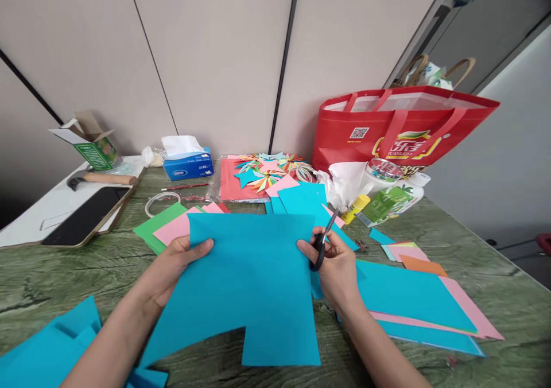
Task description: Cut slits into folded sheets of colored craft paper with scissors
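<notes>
A large sheet of blue paper with a notch cut from its lower edge is held up over the table between both hands. My left hand pinches its left edge, thumb on the near face. At the right edge, my right hand pinches the sheet and also keeps a pair of black-handled scissors in its fingers, blades pointing up and away. Behind the sheet lie more blue paper pieces. Green paper and pink paper stick out beyond its left edge.
Stacked coloured sheets lie right; blue scraps lie front left. Paper stars and fans, a tissue box, a glue stick and a red bag stand behind. A phone and hammer are left.
</notes>
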`<state>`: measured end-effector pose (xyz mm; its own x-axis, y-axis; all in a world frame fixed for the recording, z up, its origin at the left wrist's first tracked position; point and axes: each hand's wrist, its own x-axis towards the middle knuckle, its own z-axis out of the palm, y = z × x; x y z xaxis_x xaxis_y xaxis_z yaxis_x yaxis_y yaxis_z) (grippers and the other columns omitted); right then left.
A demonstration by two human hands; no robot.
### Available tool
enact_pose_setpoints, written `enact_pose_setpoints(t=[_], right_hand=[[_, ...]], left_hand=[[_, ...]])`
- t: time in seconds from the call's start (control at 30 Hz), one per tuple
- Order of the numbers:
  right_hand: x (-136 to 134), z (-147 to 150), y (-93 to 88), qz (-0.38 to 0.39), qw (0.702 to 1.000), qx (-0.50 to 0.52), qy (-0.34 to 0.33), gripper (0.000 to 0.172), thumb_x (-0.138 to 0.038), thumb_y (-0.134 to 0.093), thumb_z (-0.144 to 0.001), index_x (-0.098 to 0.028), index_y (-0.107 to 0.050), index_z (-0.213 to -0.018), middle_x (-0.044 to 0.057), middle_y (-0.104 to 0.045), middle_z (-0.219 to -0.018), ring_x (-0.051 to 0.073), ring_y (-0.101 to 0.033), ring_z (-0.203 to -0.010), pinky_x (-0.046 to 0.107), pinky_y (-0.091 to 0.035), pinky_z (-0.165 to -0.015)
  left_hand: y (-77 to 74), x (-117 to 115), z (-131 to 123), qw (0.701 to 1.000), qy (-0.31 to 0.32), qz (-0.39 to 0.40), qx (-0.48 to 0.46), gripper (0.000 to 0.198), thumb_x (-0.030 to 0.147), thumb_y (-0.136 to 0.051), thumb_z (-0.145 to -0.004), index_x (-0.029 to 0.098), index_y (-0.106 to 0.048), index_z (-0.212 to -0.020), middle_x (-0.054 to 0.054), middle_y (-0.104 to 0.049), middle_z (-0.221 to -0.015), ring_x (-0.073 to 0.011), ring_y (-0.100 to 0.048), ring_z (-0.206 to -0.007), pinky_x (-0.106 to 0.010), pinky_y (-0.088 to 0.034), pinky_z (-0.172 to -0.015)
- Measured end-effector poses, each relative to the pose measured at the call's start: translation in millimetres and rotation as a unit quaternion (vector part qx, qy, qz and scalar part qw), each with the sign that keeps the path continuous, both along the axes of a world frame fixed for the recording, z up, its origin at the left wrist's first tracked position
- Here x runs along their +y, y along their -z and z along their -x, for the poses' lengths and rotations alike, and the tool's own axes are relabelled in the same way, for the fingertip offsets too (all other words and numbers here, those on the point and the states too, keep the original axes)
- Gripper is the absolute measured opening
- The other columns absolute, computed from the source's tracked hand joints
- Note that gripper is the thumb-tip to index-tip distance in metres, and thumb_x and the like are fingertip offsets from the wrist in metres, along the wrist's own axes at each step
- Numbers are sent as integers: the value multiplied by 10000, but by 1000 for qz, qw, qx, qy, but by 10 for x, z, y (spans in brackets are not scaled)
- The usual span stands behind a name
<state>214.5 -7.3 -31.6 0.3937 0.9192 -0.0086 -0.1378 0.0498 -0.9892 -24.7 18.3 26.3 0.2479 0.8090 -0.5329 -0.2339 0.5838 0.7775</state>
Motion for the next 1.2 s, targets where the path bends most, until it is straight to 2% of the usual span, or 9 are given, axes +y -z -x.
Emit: enact_pose_setpoints(t=[0.17,0.3,0.37,0.43,0.5,0.57,0.7,0.9,1.2], right_hand=[[41,-49,35,-4,1000,13,23,358,-279,-750,-561,-175,-563,-849,-7,-581,-679,119,-524,-588,201,-392,-463],[4,-71,-31,-107,986,-29,128,326,-291,-682,-665,-198,-556,-951,15,-619,-816,157,-591,-747,279,-502,-610],[-50,-42,-73,-139,989,-20,55,284,-308,-644,-714,-214,-552,-966,-5,-610,-760,134,-595,-660,257,-511,-561],[-116,19,-91,-120,979,21,-161,329,-381,-631,-718,-205,-555,-985,1,-617,-713,136,-597,-592,263,-512,-529],[-180,102,-81,-71,930,60,-356,425,-447,-651,-674,-180,-563,-993,24,-631,-716,156,-610,-621,286,-518,-576],[-230,183,-52,-19,891,90,-444,427,-451,-643,-682,-166,-559,-988,35,-630,-732,161,-618,-662,291,-514,-610],[-276,269,4,47,856,127,-499,361,-393,-600,-748,-146,-528,-1002,44,-606,-767,159,-622,-708,313,-503,-657],[-288,271,-64,37,835,88,-541,328,-313,-583,-780,-167,-553,-1071,63,-607,-876,162,-606,-753,316,-482,-711],[-263,327,-168,-11,881,60,-469,396,-305,-589,-775,-249,-533,-1163,50,-574,-1157,238,-523,-1055,350,-427,-874]], left_hand=[[43,-6,10,999,3,-43,26,241,273,-757,-548,163,-691,-752,-58,-732,-697,-258,-672,-617,-363,-561,-565],[108,3,32,994,-22,-91,58,276,319,-762,-525,170,-681,-743,-51,-734,-734,-257,-669,-646,-358,-558,-581],[139,17,45,991,-43,-110,58,277,330,-751,-543,177,-675,-760,-48,-736,-743,-262,-671,-656,-374,-559,-597],[164,35,60,988,-62,-129,57,269,332,-737,-565,178,-671,-776,-53,-737,-771,-274,-673,-684,-390,-559,-614],[177,46,75,985,-78,-143,53,296,333,-723,-586,189,-667,-838,-57,-735,-828,-287,-672,-726,-401,-558,-624],[170,45,82,984,-88,-148,43,380,334,-713,-602,213,-641,-956,-60,-721,-910,-297,-665,-780,-406,-558,-637],[110,14,48,984,-107,-139,37,515,341,-735,-568,207,-606,-1048,-89,-690,-1001,-319,-649,-839,-404,-564,-642],[75,-34,-47,978,-145,-140,61,476,366,-757,-514,173,-642,-934,-100,-710,-937,-332,-652,-816,-406,-570,-615],[76,-127,-169,988,-120,-87,48,409,335,-771,-498,184,-661,-862,-64,-731,-848,-313,-667,-747,-392,-579,-580]])
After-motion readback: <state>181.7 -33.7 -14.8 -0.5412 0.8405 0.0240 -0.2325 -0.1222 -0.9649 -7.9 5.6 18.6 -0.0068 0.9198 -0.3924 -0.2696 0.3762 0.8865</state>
